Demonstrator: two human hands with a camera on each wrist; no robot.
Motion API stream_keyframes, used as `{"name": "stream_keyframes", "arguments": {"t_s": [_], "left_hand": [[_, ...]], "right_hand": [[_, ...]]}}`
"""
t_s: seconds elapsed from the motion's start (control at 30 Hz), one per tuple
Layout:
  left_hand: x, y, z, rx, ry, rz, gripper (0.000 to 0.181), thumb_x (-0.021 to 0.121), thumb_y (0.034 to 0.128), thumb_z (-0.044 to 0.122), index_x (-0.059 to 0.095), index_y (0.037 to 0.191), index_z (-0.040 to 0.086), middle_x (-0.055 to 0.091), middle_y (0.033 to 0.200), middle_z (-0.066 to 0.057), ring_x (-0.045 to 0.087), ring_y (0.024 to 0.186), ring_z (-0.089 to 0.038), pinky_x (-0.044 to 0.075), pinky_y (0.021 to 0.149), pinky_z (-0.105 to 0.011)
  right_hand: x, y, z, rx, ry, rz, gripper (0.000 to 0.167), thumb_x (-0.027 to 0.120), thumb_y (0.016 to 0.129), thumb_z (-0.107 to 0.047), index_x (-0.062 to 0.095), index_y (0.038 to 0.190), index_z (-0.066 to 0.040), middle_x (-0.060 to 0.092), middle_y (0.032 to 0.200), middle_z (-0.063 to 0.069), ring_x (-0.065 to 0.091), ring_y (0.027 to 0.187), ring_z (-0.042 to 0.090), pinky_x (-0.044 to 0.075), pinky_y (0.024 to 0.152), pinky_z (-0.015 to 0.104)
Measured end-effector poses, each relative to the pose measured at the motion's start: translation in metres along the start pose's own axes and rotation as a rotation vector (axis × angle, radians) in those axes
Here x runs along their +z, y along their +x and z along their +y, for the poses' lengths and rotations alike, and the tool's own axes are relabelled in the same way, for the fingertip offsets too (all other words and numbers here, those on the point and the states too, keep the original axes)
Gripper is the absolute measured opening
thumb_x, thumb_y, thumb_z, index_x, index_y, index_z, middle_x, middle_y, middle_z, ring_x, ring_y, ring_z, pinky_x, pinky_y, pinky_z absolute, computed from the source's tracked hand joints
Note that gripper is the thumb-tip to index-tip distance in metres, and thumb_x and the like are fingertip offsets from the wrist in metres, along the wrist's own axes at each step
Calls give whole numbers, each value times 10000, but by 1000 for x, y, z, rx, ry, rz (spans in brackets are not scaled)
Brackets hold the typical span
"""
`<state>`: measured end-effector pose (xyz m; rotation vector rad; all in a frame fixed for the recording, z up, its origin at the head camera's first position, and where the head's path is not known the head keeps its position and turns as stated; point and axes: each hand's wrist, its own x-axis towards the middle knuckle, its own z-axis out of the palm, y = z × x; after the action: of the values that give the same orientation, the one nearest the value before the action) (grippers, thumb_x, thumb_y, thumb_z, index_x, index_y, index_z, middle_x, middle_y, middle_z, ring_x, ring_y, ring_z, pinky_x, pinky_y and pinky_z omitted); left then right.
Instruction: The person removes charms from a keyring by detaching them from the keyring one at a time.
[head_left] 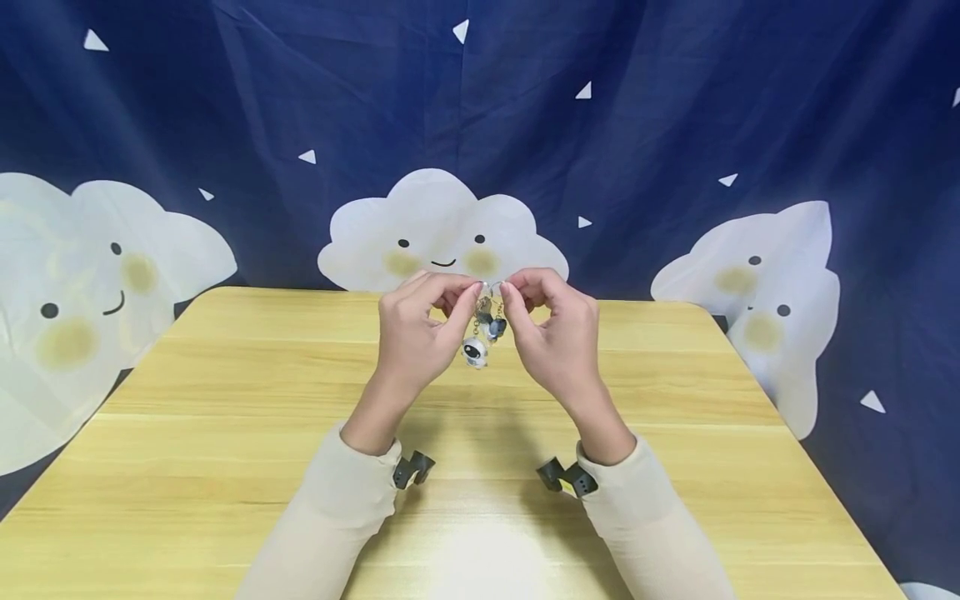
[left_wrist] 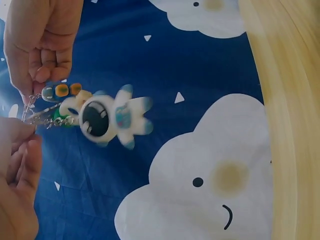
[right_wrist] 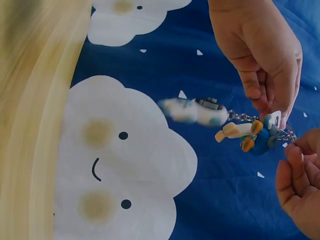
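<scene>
Pinched a metal ring [head_left: 495, 285] with left hand [head_left: 420, 323] and right hand [head_left: 557, 332], above a dangling astronaut charm [head_left: 475, 352]; probably called for light, steady, even pressure.

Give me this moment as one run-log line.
left hand: pinching charm keychain at top | right hand: pinching it opposite | astronaut charm: hanging lowest | wood-grain table: beneath
</scene>
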<state>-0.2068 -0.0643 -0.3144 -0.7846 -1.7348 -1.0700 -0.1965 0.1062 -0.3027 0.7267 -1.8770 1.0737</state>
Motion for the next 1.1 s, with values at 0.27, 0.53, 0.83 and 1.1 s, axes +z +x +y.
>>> {"name": "stream_keyframes", "arguments": {"t_s": [0.27, 0.53, 0.83, 1.1], "left_hand": [[-1, 0, 1, -114, -42, 57, 83, 736, 924, 53, 761, 914, -25, 725, 764, -93, 653, 643, -154, 553, 623, -229], [-7, 3, 3, -210, -130, 99, 93, 753, 914, 49, 760, 931, -43, 741, 774, -94, 660, 614, -150, 547, 624, -204], [-8, 3, 2, -199, -102, 76, 83, 746, 921, 54, 762, 917, -27, 732, 766, -83, 651, 627, -149, 538, 635, -198], [-8, 3, 1, -199, -114, 53, 55, 751, 917, 40, 766, 913, -13, 726, 761, -75, 641, 633, -142, 534, 627, -198]], "right_hand": [[5, -2, 0, -41, -12, -1, 61, 735, 886, 34, 690, 920, 11, 692, 733, 77, 623, 624, 160, 517, 593, 283], [8, -4, 6, -25, -36, -24, 40, 724, 919, -1, 691, 924, 20, 707, 747, 86, 644, 625, 179, 543, 593, 320], [3, -5, 39, 290, -51, -433, 88, 719, 968, -107, 702, 895, -60, 666, 716, 17, 572, 583, 155, 474, 555, 307], [-2, -14, 82, 443, 119, -1026, 148, 658, 938, 70, 692, 865, -54, 671, 737, 56, 600, 656, 164, 521, 629, 312]]}}
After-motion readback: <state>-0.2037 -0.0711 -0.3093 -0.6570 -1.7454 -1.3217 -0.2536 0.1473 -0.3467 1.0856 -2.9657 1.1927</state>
